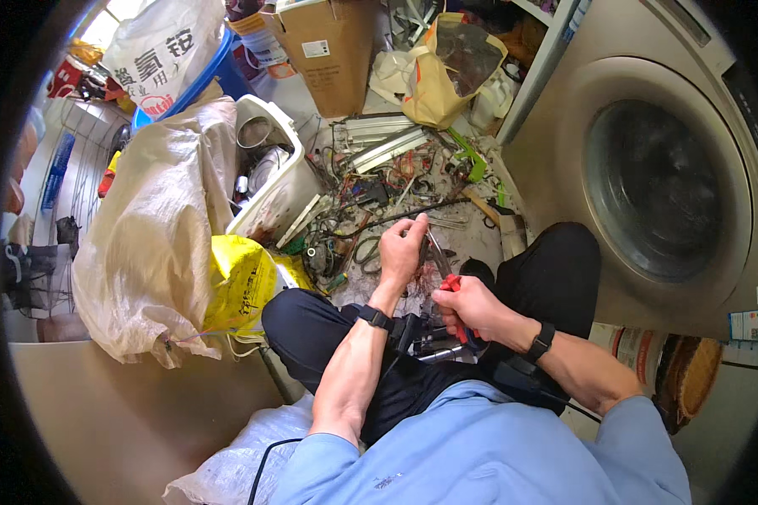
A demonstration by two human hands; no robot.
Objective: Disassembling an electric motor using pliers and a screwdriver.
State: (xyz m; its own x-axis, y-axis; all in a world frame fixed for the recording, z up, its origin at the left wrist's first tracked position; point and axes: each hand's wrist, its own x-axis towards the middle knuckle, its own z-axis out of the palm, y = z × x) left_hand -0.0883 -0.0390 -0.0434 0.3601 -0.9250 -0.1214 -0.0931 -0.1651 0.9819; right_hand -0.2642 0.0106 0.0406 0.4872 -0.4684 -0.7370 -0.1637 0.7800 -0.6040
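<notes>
Pliers: red-handled pliers (444,268) sit between the two hands, slanting from the right palm up and to the left, with their metal end just beside the left fingertips.
Right hand: the right hand (478,308) is closed around the red handles, thumb lying along the upper side.
Left hand: the left hand (402,252) is closed, thumb and forefinger pinched together near the tip of the pliers; whatever is between them is too small to make out.
Hands to each other: near but apart, the left one farther forward, both above the gap between the bent legs in dark trousers (552,265).
Floor ahead: wires and small scrap (370,181) lie in a loose spread on the floor (467,241), with pale metal strips (387,150) at the far side and a green strip (473,158) to their right.
Wooden-handled tool: the wooden-handled tool (481,207) lies on the floor beyond the pliers, to the right, well apart from the hands.
Left side: a white bin (305,187) holding metal items stands behind a yellow bag (240,282), beside a large beige sack (160,219).
Right side: a washing machine (556,126) stands close by the right knee.
Far side: an upright cardboard box (333,71) stands left of a yellowish bag (434,93).
</notes>
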